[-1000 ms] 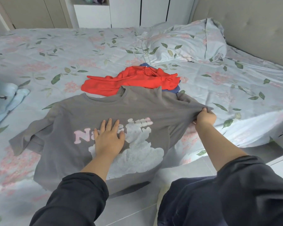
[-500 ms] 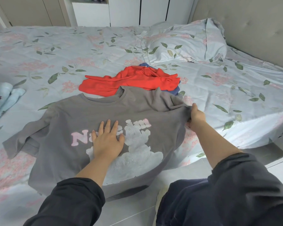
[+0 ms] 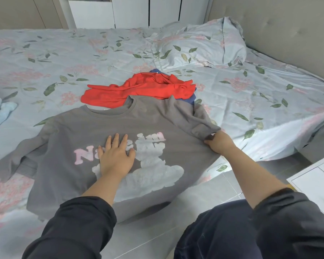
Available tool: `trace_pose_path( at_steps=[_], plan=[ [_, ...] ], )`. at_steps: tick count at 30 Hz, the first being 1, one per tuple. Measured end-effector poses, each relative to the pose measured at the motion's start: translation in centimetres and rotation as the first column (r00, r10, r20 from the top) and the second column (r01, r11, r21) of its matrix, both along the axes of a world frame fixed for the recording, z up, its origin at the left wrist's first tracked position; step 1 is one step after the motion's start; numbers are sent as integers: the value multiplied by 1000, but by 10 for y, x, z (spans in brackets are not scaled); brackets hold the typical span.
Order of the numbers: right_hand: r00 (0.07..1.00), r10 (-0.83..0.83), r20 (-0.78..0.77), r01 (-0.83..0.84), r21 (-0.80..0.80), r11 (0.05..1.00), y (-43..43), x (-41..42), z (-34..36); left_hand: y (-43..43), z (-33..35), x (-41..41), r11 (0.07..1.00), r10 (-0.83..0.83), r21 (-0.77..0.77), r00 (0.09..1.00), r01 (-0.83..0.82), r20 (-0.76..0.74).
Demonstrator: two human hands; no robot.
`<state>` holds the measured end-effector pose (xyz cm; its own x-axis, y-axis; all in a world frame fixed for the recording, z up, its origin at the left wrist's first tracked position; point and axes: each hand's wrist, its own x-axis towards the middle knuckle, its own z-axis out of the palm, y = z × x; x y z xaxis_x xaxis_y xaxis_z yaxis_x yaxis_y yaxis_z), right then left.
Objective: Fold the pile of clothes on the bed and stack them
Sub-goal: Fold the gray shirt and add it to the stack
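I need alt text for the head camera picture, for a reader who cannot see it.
A person's left hand presses flat on a grey printed T-shirt spread at the edge of a bed, while the right hand pinches the end of one sleeve. Behind the shirt lie a crumpled red garment over a blue garment, and a pillow farther back.

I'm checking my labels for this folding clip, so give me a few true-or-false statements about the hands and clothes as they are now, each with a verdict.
1. The left hand lies flat on the grey shirt. True.
2. The right hand holds nothing. False: it pinches the shirt's sleeve.
3. The red garment is neatly folded. False: it lies crumpled beyond the shirt's collar.
4. A blue garment peeks out from under the red one. True.
5. The grey shirt lies print down. False: its print faces up.
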<state>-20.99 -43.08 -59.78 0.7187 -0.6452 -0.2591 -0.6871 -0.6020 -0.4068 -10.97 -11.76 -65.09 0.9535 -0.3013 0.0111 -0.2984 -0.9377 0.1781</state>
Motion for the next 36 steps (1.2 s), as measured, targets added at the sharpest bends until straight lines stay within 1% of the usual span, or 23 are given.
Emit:
trace_pose_path(
  at_steps=[1,2,3,5,7,9,11,12,14,16,18,19,22,26,27,28,30,31,32,33,34,35,36],
  plan=[
    [999,22,-46,-26,-93,995,-2,0,0,0,0,0,1000,2,1,1000,-2,1],
    [999,3,-48,-10,-135,991,-4,1,2,0,0,0,1000,3,0,1000,-3,4],
    [999,-42,-5,41,-174,984,-6,2,3,0,-1,0,1000,4,-1,1000,-4,5],
    [971,-142,194,183,-216,959,-13,11,5,0,-2,0,1000,7,-4,1000,-6,9],
    [899,-210,385,280,-135,951,-20,23,2,0,-3,0,1000,8,-3,1000,-8,17],
    [843,-307,441,321,44,946,-25,39,1,0,-3,1,1000,7,1,1000,-7,17],
    [819,-407,406,346,216,913,-29,58,1,0,-4,1,1000,15,7,1000,-15,17],
    [832,-413,370,341,246,907,-31,68,3,-1,-4,1,1000,19,10,1000,-19,23],
    [893,-352,281,287,248,925,-31,82,6,-4,-4,0,1000,-23,6,997,22,68],
    [946,-257,195,206,251,946,-33,93,4,-6,-4,1,985,-174,1,974,175,143],
    [958,-218,185,183,193,964,-36,98,4,-8,-5,3,947,-318,16,934,319,163],
    [942,-234,241,205,139,969,-41,98,5,-8,-5,5,938,-346,24,927,346,147],
    [817,-366,446,382,57,922,-63,84,5,-7,-8,9,933,-360,37,929,358,90],
    [817,-433,381,476,-23,879,-75,72,-7,-8,-9,10,930,-367,13,927,367,77],
    [812,-425,400,491,-73,868,-73,73,-6,-8,-9,10,931,-364,6,928,365,78],
    [818,-369,442,476,-159,865,-67,76,-4,-8,-9,10,932,-362,1,929,363,79],
    [835,-94,542,328,-354,876,-43,80,-1,-8,-9,9,932,-361,-4,929,363,78],
    [831,111,545,152,-414,897,-27,79,-3,-8,-9,9,931,-363,-6,929,365,76],
    [802,347,486,-100,-464,880,-9,75,-8,-8,-8,10,930,-365,-13,928,366,74],
    [740,562,369,-359,-490,794,6,69,-19,-7,-9,9,930,-365,-23,928,367,72],
    [683,700,207,-559,-469,684,16,60,-31,-7,-8,10,930,-365,-30,928,368,73],
    [678,732,68,-642,-431,634,15,55,-38,-7,-8,10,929,-366,-29,928,368,75],
    [745,666,18,-600,-417,683,6,53,-40,-7,-9,10,929,-367,-25,927,369,77]
  ],
)
